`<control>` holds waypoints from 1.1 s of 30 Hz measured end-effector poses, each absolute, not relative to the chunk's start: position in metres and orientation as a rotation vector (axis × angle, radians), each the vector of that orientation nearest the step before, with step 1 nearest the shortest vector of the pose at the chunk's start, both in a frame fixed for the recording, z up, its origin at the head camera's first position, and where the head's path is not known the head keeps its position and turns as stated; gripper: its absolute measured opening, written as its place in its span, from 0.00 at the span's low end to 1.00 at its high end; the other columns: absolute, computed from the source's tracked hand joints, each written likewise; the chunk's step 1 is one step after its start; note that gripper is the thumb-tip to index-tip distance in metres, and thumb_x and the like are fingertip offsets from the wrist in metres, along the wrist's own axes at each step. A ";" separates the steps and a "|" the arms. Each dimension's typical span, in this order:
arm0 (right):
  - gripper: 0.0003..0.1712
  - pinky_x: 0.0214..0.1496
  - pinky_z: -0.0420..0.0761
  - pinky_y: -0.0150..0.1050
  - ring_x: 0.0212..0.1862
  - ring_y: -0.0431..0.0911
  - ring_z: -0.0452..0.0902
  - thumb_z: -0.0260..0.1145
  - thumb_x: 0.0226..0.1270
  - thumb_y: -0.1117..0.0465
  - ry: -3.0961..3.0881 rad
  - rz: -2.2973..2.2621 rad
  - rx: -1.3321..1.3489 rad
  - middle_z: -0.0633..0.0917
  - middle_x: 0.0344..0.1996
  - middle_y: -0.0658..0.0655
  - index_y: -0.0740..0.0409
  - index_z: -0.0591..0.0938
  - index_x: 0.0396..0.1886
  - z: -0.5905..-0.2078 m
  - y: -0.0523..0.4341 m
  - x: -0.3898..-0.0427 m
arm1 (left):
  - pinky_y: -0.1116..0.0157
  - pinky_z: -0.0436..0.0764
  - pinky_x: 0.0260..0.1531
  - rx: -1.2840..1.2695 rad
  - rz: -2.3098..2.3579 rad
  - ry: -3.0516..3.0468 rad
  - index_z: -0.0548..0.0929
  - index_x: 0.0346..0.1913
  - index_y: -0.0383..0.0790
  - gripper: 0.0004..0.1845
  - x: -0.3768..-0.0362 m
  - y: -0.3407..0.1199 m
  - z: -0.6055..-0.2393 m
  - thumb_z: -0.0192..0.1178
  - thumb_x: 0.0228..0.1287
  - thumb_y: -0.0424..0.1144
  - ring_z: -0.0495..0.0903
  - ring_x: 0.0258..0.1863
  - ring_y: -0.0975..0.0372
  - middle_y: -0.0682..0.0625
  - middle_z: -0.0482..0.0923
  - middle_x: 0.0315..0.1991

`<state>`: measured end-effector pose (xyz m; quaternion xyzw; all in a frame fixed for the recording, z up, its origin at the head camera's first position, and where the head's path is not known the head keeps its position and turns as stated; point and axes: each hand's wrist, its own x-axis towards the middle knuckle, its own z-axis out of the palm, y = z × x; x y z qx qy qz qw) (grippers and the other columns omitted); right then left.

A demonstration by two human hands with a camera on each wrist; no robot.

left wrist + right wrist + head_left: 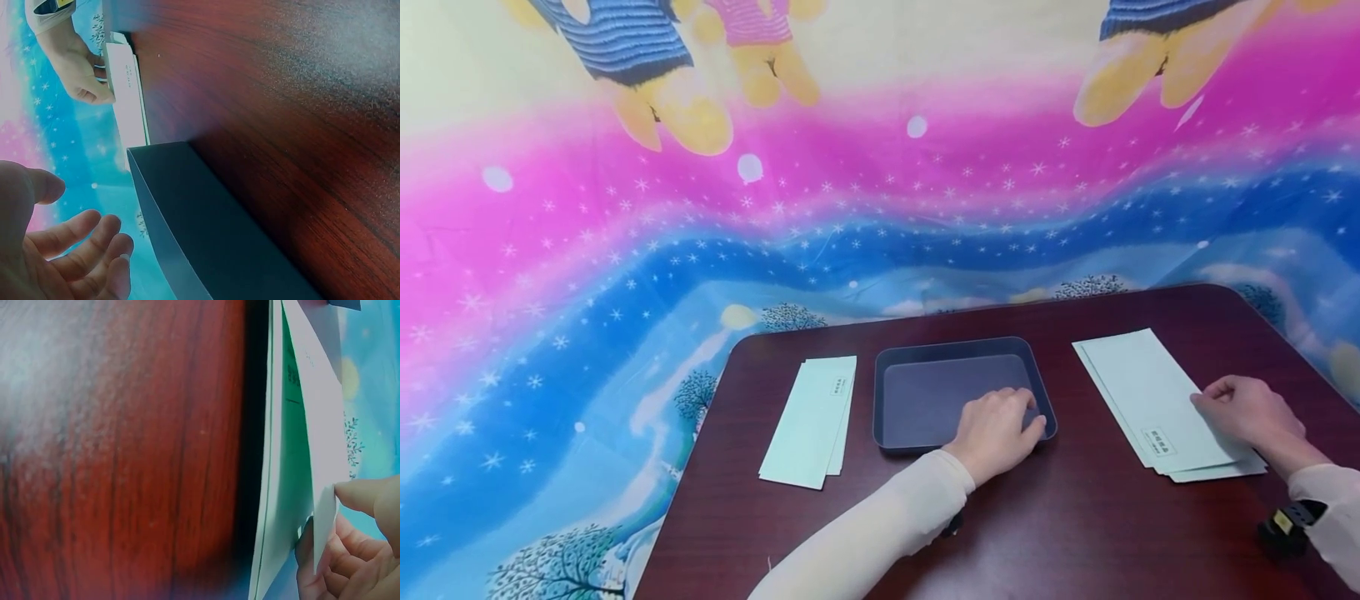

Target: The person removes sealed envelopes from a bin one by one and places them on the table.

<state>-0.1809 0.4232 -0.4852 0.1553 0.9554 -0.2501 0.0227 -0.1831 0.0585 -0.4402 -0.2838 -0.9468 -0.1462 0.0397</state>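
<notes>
A dark grey tray (895, 417) sits mid-table with nothing in it. My left hand (1026, 412) lies over its near right corner, fingers relaxed; in the left wrist view the left hand (84, 209) is spread loosely beside the tray wall (206, 225) and holds nothing. A stack of pale green envelopes (1150, 396) lies to the right. My right hand (1206, 400) sits at its near right edge. In the right wrist view the right hand (325, 519) pinches the lifted edge of the top envelope (312, 425) between thumb and fingers.
A second small stack of pale envelopes (812, 421) lies left of the tray. The dark wooden table (1075, 525) is bare along its front. A colourful printed cloth (625, 250) hangs behind and drapes past the table's far and left edges.
</notes>
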 end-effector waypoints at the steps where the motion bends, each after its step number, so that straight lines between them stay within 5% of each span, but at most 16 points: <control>1: 0.25 0.32 0.69 0.52 0.34 0.59 0.78 0.63 0.71 0.49 2.962 -0.770 0.479 0.82 0.38 0.73 0.71 0.78 0.44 -0.486 0.423 -0.181 | 0.76 0.72 0.23 -0.870 -0.449 -2.901 0.85 0.49 0.55 0.12 -0.183 0.058 -0.441 0.57 0.74 0.53 0.78 0.30 0.73 0.62 0.83 0.36; 12: 0.21 0.30 0.68 0.49 0.30 0.55 0.77 0.66 0.67 0.53 3.003 -0.719 0.480 0.83 0.34 0.71 0.70 0.78 0.41 -0.489 0.424 -0.182 | 0.75 0.73 0.24 -0.871 -0.453 -2.908 0.85 0.50 0.55 0.12 -0.183 0.058 -0.441 0.57 0.74 0.53 0.79 0.31 0.73 0.62 0.84 0.37; 33: 0.30 0.25 0.67 0.44 0.28 0.48 0.78 0.56 0.75 0.41 3.083 -0.728 0.320 0.86 0.35 0.64 0.67 0.80 0.48 -0.462 0.399 -0.177 | 0.74 0.73 0.25 -0.807 -0.497 -2.932 0.85 0.52 0.54 0.14 -0.189 0.045 -0.443 0.56 0.74 0.54 0.77 0.29 0.73 0.61 0.84 0.37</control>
